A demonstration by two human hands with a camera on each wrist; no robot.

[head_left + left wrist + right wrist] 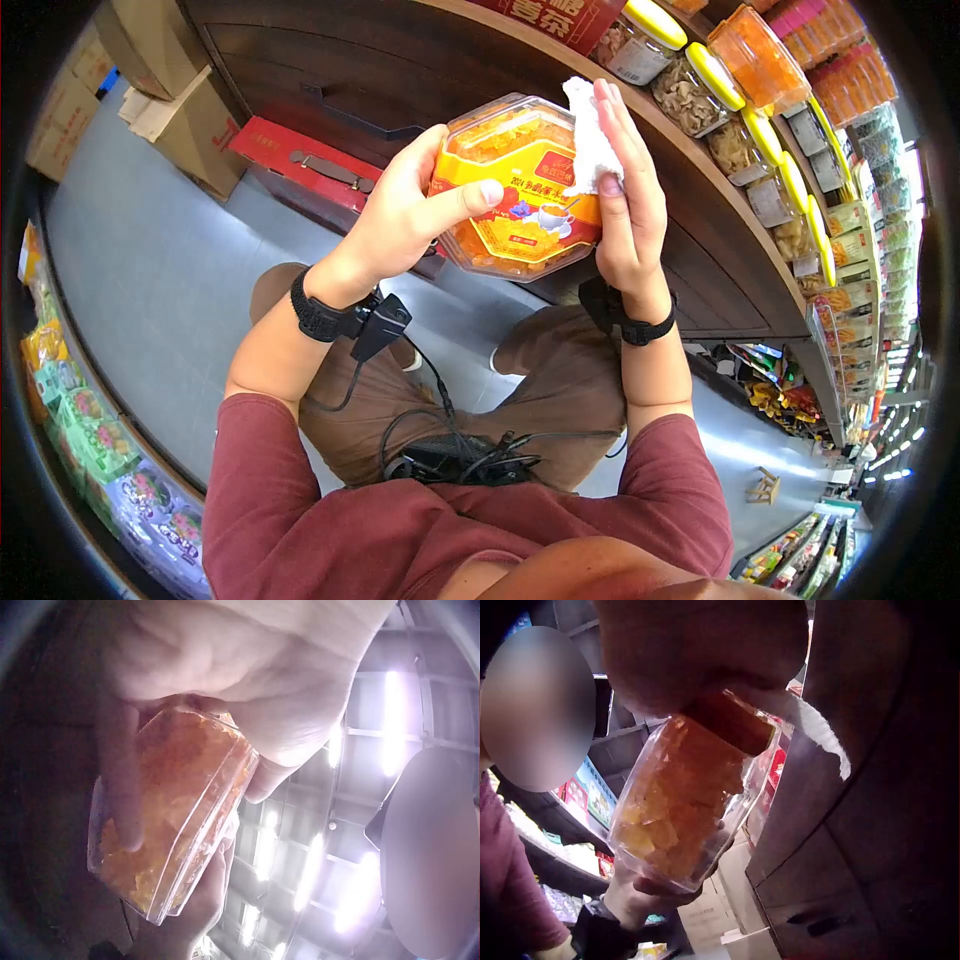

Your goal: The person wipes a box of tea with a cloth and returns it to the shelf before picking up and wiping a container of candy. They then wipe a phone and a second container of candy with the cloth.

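An eight-sided clear plastic box of amber rock sugar point(515, 190) with a yellow and red label is held up in front of the person. My left hand point(405, 205) grips its left side, thumb over the label and fingers along the underside, as the left wrist view shows. At the box's right edge my right hand point(632, 185) holds a crumpled white cloth point(592, 140) against it, thumb bent over the cloth and fingers extended upward. In the right wrist view, the amber lumps point(667, 802) show through the clear wall, and a corner of cloth point(821, 735) sticks out.
A dark wooden counter point(270, 55) with drawers stands ahead. Yellow-lidded jars point(695, 95) and packaged goods line the shelf at right. A red box point(300, 165) and cardboard cartons point(195, 130) stand at left. Bagged goods point(100, 430) fill another shelf lower left.
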